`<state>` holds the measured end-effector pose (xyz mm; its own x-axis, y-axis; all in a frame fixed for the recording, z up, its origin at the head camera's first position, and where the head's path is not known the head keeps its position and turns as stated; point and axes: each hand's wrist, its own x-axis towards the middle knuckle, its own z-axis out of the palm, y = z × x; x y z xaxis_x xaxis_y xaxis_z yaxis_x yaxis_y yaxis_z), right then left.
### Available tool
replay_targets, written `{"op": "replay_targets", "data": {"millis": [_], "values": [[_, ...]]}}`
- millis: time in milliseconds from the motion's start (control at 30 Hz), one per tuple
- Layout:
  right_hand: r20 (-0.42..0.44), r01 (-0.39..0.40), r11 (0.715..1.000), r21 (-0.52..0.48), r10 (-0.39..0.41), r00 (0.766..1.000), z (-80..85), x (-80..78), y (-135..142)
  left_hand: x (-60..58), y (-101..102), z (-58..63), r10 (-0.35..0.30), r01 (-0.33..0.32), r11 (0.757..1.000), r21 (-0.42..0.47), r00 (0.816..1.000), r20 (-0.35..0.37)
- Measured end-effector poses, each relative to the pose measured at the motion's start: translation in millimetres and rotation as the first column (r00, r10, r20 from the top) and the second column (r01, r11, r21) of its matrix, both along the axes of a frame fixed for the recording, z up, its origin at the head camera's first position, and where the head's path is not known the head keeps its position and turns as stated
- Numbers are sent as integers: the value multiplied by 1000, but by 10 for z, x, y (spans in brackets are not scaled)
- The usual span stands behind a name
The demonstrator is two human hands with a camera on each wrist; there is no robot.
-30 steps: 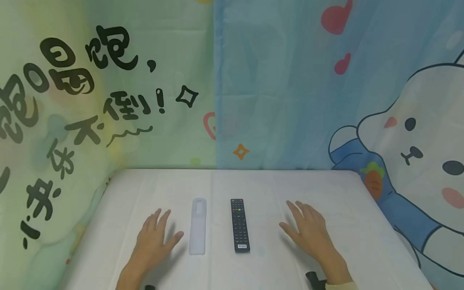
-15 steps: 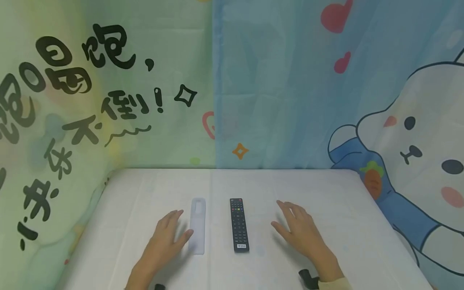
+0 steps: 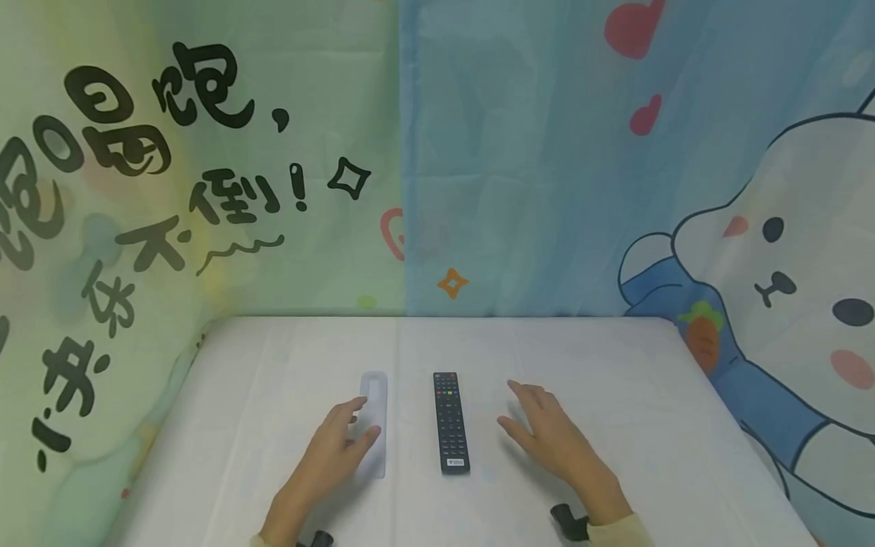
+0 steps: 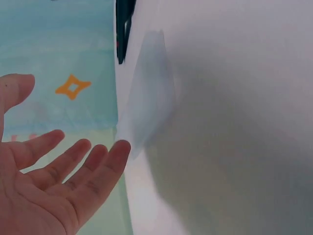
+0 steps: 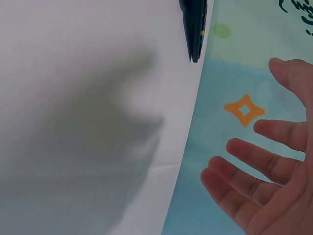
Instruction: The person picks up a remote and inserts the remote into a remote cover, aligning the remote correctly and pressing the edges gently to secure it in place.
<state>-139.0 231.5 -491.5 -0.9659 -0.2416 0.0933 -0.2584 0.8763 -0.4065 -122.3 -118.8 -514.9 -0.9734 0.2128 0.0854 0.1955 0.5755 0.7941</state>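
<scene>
- Head view: backdrop, two fabric panels. Green-yellow panel (image 3: 321, 91) at left, printed with bold black lettering (image 3: 235, 120); light blue panel (image 3: 513, 152) at right, printed with red hearts (image 3: 629, 34) and an orange star (image 3: 443, 284).
- Cartoon animal (image 3: 813, 175), white, dressed in blue, a carrot (image 3: 704, 346) on its front; far right.
- Table (image 3: 581, 349), covered in white, faintly creased, its far edge meeting the backdrop.
- Left hand (image 3: 338, 448): fingers and thumb apart, nothing held; it overlaps the left side of the case in this view – contact cannot be told.
- Right hand (image 3: 547, 437): fingers extended, thumb apart, nothing held; to the right of the remote, well apart from it.
- Case (image 3: 378, 410): translucent, pale bluish, long and narrow, rounded corners; a lighter rounded oblong near its far end. Lies flat on the table, left of the remote, partly shaded and hidden by the left hand.
- Remote (image 3: 451, 425): black, slim, face up, close-set rows of small buttons – one red at the far right corner, a coloured row below, a white label (image 3: 455, 462) at the near end. Lies on the table between the hands, slightly aslant, apart from the case.
</scene>
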Motion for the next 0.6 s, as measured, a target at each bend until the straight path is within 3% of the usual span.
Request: {"op": "replay_targets", "data": {"millis": [300, 600], "values": [[74, 42, 997, -62, -37, 997, -4, -56, -135, -82, 155, -113, -43, 40, 995, 94, 999, 31], [123, 75, 992, -99, -63, 990, -43, -106, -233, -133, 365, -117, -16, 15, 1000, 9, 999, 40]]}}
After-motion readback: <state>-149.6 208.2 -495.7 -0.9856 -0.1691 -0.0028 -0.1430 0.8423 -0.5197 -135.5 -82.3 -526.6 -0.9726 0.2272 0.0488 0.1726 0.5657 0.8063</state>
